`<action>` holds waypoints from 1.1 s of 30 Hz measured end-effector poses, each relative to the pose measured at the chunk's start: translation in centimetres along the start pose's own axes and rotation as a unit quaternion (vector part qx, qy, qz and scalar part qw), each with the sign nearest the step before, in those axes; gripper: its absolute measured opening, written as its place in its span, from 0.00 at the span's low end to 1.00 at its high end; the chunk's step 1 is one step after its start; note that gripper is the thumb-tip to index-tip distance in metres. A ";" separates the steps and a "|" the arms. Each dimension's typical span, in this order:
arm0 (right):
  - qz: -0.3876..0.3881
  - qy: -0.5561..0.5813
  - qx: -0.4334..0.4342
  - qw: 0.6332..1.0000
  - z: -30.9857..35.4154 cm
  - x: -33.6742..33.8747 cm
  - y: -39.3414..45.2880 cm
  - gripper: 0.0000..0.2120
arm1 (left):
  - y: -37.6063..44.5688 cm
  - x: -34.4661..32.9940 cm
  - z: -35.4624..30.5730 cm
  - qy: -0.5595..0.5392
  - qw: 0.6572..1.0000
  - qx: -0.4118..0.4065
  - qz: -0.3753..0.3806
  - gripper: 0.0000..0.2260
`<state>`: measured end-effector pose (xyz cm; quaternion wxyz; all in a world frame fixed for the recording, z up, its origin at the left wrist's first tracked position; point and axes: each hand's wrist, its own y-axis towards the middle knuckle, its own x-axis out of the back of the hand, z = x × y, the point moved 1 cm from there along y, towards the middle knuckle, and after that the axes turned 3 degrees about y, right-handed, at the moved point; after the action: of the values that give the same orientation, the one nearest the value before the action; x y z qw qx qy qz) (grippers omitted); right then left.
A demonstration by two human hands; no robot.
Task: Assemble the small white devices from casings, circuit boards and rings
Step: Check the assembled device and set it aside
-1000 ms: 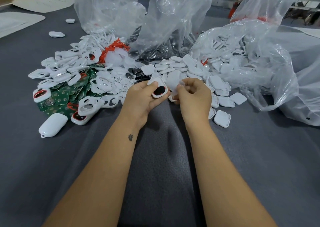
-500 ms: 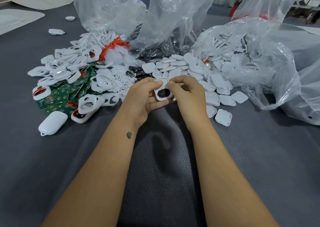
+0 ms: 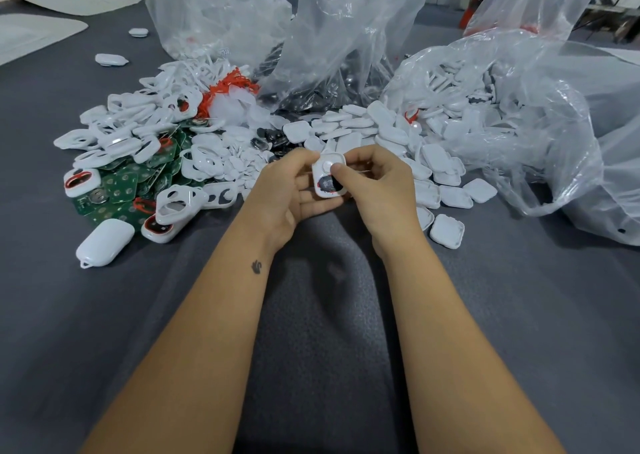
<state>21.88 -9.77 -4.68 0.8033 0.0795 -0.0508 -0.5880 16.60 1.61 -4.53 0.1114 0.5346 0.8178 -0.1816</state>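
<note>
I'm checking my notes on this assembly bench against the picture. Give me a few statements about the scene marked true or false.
1. Both hands hold one white casing. True.
2. The green circuit boards lie right of the hands. False: they lie to the left.
3. The right hand has its thumb on the casing's upper part. True.
4. The closed white device sits inside a plastic bag. False: it lies on the grey cloth.
5. The left hand rests flat on the cloth. False: it holds the casing.

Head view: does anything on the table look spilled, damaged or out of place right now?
Nothing looks damaged. The parts lie in loose heaps spilling from the open plastic bags, which looks like working stock. Two white pieces sit apart at the far left. Both hands, left hand and right hand, hold one casing.
</note>
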 end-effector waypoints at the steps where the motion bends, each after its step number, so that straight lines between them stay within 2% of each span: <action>1: -0.002 0.003 -0.003 1.000 0.0 0.0 0.0 0.07 | 0.0 0.0 0.0 -0.010 1.000 0.005 0.004 0.12; 4: -0.006 0.004 -0.008 1.000 0.1 0.0 0.0 0.08 | 0.0 0.1 -0.1 -0.017 1.000 0.011 0.013 0.15; 10: -0.035 -0.037 0.036 0.998 0.2 0.0 -0.1 0.11 | 0.0 0.1 0.1 -0.004 1.000 0.008 0.017 0.13; 16: -0.022 -0.094 0.085 0.992 0.5 -0.3 -0.3 0.13 | 0.1 0.0 0.1 -0.004 1.000 0.010 0.005 0.10; 22: -0.034 -0.033 0.071 0.996 0.5 0.0 -0.3 0.14 | 0.3 0.0 0.1 -0.031 0.999 0.010 -0.015 0.09; 28: 0.008 -0.125 0.092 0.988 -0.2 0.1 0.1 0.13 | 0.4 0.0 0.2 -0.008 1.000 0.011 -0.015 0.09; 33: 0.013 -0.169 0.115 0.979 -0.4 0.2 0.1 0.12 | 0.4 0.0 0.3 0.019 1.000 0.011 -0.017 0.09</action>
<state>22.10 -9.94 -5.03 0.7762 0.0704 -0.2544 -0.5725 16.99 1.62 -4.82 0.0868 0.5255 0.8265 -0.1824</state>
